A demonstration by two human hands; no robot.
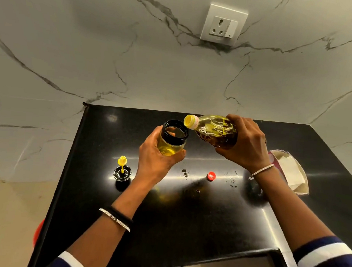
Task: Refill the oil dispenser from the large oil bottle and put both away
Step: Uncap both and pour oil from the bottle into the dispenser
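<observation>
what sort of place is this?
Probably a home kitchen: glossy black counter, marble-look wall with a power socket, and a large oil bottle tipped toward an open oil dispenser.

clear black-rimmed dispenser jar (171, 141) was left of tilted plastic oil bottle (214, 131) | black yellow-spouted lid (122, 171) stood on glossy black bench (186, 225), far left | round red cap (211, 176) lay right of lid, before bottle
</observation>
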